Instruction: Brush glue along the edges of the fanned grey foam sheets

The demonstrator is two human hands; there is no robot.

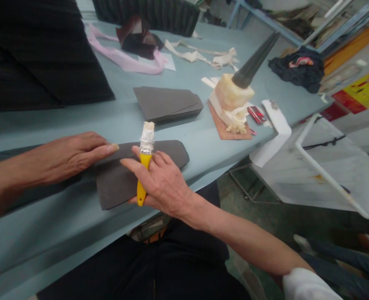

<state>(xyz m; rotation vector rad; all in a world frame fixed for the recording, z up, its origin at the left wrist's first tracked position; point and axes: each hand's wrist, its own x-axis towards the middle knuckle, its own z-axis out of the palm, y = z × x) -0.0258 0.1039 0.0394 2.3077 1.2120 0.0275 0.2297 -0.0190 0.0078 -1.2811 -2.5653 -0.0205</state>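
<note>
My right hand (161,181) is closed round a small brush with a yellow handle (141,183); its white, glue-caked bristles (147,132) point away from me. The hand rests on a dark grey cut piece of material (115,185) lying near the front edge of the pale blue table (62,125). My left hand (74,156) lies flat on the left part of the same piece, fingers stretched out and pressing it down.
A stack of similar grey pieces (167,103) lies further back. To the right stands a glue-crusted pot with a dark cone (237,93) on a brown board. Pink and cream strips (124,58), black fabric (31,54) and a dark cloth (299,71) lie around. A white frame (322,166) stands beside the table.
</note>
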